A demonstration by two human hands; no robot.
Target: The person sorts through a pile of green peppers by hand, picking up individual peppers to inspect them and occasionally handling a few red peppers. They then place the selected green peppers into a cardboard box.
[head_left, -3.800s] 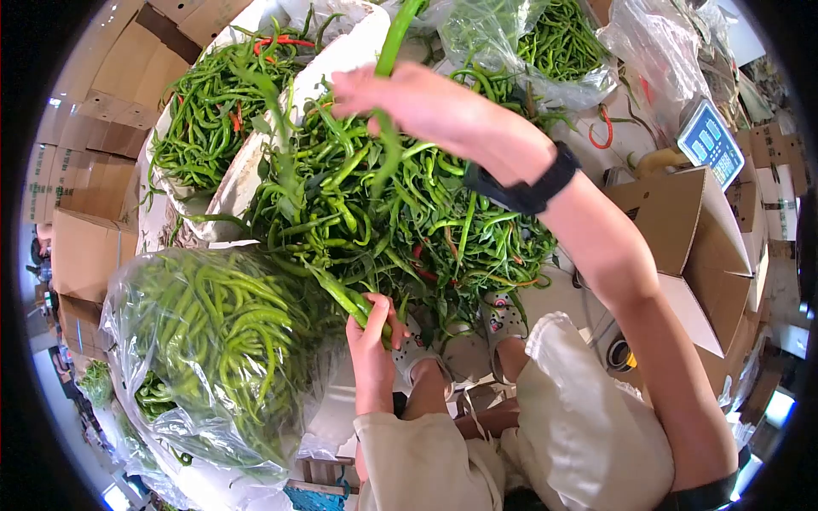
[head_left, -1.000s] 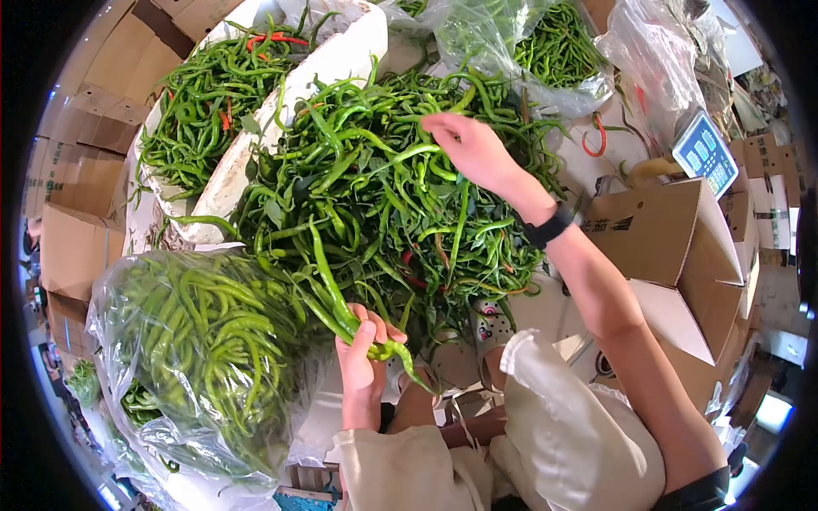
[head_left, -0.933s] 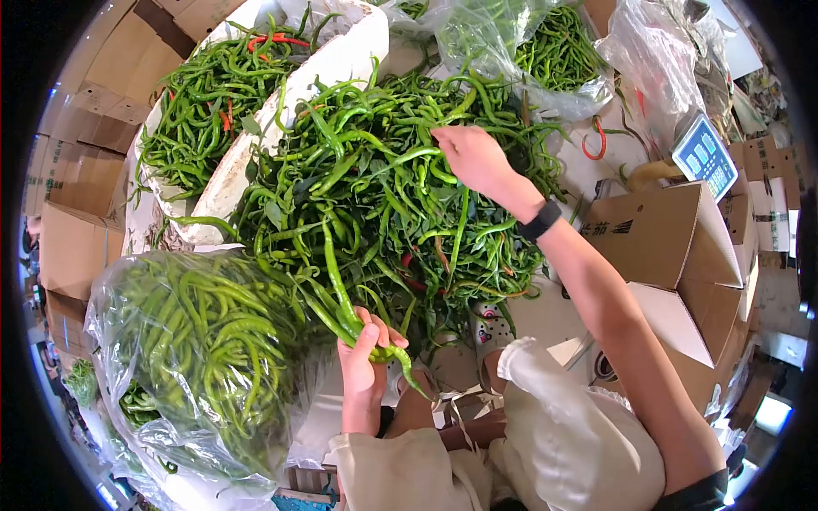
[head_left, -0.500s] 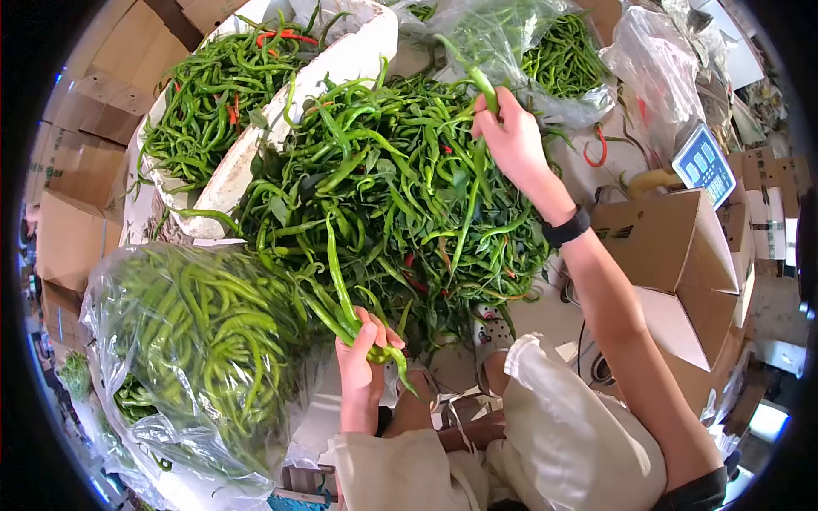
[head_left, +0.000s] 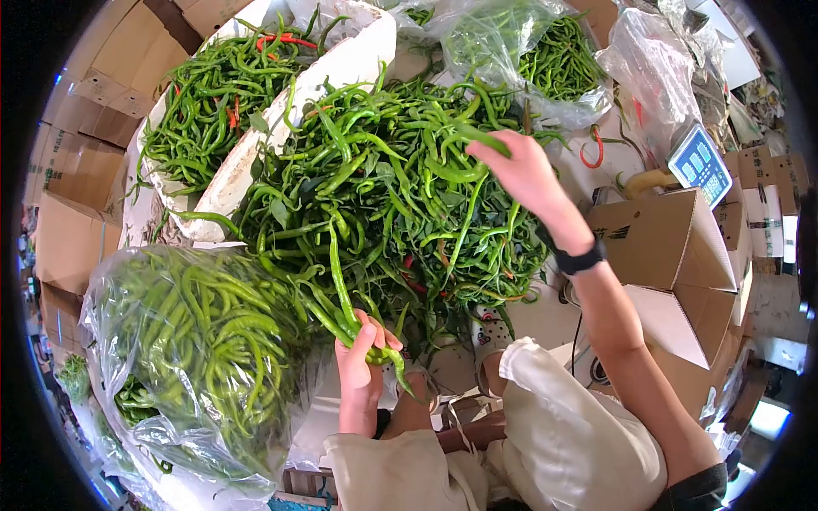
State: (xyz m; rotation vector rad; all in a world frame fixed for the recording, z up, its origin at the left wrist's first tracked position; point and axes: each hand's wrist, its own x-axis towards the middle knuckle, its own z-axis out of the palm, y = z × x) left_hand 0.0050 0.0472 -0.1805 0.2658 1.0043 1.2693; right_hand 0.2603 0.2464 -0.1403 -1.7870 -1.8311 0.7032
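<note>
My left hand (head_left: 365, 347) is closed around several long green chili peppers (head_left: 339, 281), their tips pointing up and away from me. Over the right side of a large heap of green peppers (head_left: 383, 170) is my right hand (head_left: 521, 170), wearing a black wristband. Its fingers are closed on a single green chili pepper (head_left: 482, 140), which is blurred by motion. Leaves and a few red peppers are mixed into the heap. Beside my left hand, a clear plastic bag (head_left: 196, 341) bulges with green peppers.
A white foam box (head_left: 298, 85) of peppers stands at the upper left. Another plastic bag (head_left: 503, 43) of peppers lies at the back. To the right are an open cardboard box (head_left: 656, 247) and a scale display (head_left: 700, 166). A red pepper (head_left: 594, 149) lies near the back right.
My right hand has moved down and toward me with its pepper, which has swung from upright to a flatter, leftward slant. My left hand has kept its place and its peppers.
</note>
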